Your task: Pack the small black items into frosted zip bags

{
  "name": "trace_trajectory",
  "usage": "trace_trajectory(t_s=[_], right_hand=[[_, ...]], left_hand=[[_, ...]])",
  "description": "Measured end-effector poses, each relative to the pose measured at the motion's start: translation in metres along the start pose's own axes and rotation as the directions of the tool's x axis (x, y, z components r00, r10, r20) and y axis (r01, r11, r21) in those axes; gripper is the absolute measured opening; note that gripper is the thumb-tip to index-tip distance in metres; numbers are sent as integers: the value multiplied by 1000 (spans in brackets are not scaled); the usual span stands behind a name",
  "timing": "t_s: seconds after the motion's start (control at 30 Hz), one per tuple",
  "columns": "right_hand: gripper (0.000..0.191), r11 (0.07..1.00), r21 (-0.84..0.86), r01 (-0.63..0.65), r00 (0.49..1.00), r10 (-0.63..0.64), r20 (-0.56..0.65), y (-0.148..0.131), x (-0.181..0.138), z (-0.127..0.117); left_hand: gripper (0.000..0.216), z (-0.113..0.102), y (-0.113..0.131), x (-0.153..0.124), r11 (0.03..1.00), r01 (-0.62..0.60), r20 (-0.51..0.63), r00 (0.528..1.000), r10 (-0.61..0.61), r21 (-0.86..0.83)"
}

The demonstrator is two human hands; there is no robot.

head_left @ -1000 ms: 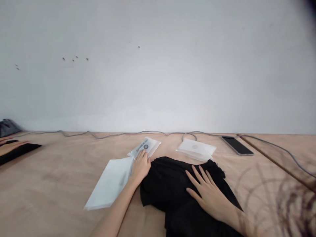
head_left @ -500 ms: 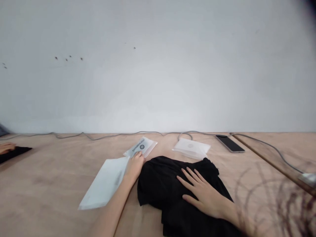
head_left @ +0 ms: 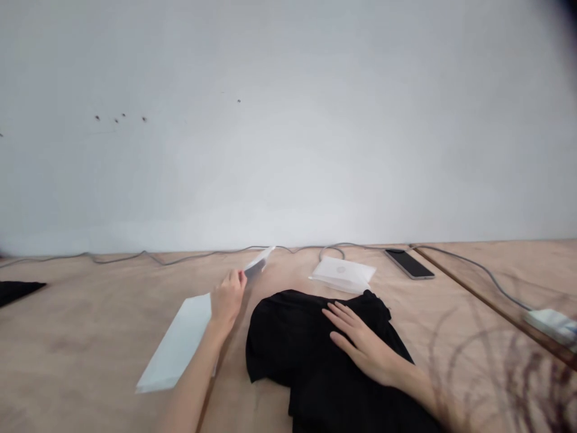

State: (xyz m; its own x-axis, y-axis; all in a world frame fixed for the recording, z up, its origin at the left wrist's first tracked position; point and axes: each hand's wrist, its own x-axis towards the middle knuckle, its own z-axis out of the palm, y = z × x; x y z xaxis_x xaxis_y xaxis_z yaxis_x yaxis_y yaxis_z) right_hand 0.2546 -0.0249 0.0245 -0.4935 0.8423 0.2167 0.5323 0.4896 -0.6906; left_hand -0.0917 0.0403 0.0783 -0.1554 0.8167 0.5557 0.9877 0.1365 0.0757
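Note:
My left hand pinches the near end of a small printed plastic bag, which is tilted up off the table and seen nearly edge-on. Beneath and beside my left wrist lies a larger whitish plastic bag, partly hidden by the forearm. Flat on a black garment rests my right hand, fingers stretched out and holding nothing. The garment lies in loose folds, and its near part runs out of view at the bottom edge.
Behind the garment lies another small translucent bag, close to a phone. A grey cable runs along the wall. At far left is another black cloth; at right, a white object by a table seam.
My left hand has lifted the small printed bag from lying flat to a tilt. My right hand stays on the garment, its fingers closer together. Another person's hand at far left has left view.

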Motion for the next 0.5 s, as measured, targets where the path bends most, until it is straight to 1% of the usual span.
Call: trace_trajectory(t_s=[0.03, 0.07, 0.1, 0.13, 0.17, 0.2, 0.23, 0.27, 0.3, 0.33, 0.37, 0.4, 0.43, 0.47, 0.5], right_hand=[[57, 997, 70, -21, 997, 26, -71, 0, 1, -1], [57, 988, 148, -41, 989, 62, -134, 0, 3, -2], [57, 970, 238, -56, 977, 102, -186, 0, 4, -3], [56, 938, 342, -59, 965, 142, -222, 1, 4, -5], [55, 888, 458, -49, 955, 176, -239, 1, 5, -6], [54, 819, 573, -26, 949, 201, -245, 2, 6, -7], [54, 735, 678, 10, 947, 212, -243, 2, 7, -9], [55, 639, 767, 49, 949, 211, -236, 3, 7, -10], [56, 533, 843, 74, 954, 210, -216, 3, 8, -12], [56, 429, 900, 78, 960, 210, -183, 2, 8, -14], [54, 339, 939, 64, 966, 214, -143, 1, 8, -17], [49, 273, 962, 27, 969, 231, -93, 0, 8, -19], [41, 237, 971, -30, 966, 258, -33, -2, 8, -21], [33, 232, 967, -102, 957, 288, 31, -4, 8, -22], [25, 249, 952, -177, 946, 311, 95, -5, 7, -23]], left_hand=[[38, -10, -1, 3, 999, 26, -52, 998, -27, -20], [37, -20, -1, 4, 994, 39, -108, 993, -50, -102], [35, -30, 1, 5, 972, 32, -161, 984, -71, -231], [33, -39, 5, 5, 928, 4, -207, 974, -88, -373], [32, -46, 11, 4, 855, -30, -231, 967, -106, -518], [32, -51, 18, 1, 758, -52, -219, 968, -121, -650], [33, -54, 27, -3, 654, -46, -167, 978, -125, -755], [36, -55, 36, -9, 570, 1, -81, 990, -118, -821], [39, -55, 46, -15, 493, 75, 27, 994, -104, -867], [41, -53, 54, -23, 405, 169, 149, 985, -82, -899], [41, -50, 61, -30, 330, 279, 285, 958, -34, -902], [41, -47, 66, -38, 288, 390, 416, 909, 36, -875], [41, -44, 69, -45, 270, 490, 534, 838, 117, -829], [43, -40, 72, -51, 271, 572, 627, 753, 201, -774], [48, -38, 73, -56, 284, 629, 690, 669, 276, -724]])
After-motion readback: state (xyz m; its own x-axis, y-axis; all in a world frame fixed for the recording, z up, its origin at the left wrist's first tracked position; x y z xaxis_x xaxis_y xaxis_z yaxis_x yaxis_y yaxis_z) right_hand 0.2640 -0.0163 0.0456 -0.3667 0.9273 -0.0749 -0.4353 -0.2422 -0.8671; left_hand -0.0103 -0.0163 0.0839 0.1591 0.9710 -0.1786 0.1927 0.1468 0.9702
